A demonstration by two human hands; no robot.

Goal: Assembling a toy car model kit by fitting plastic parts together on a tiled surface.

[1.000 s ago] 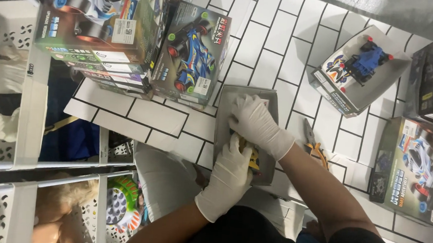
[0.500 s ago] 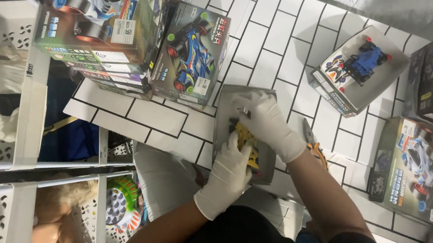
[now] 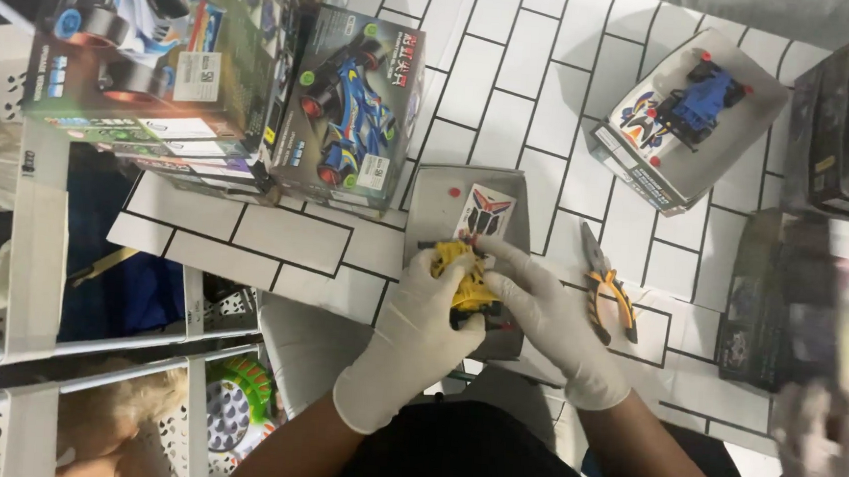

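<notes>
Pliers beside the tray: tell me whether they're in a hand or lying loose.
Lying loose: the pliers rest on the tiled table, touched by neither hand.
</notes>
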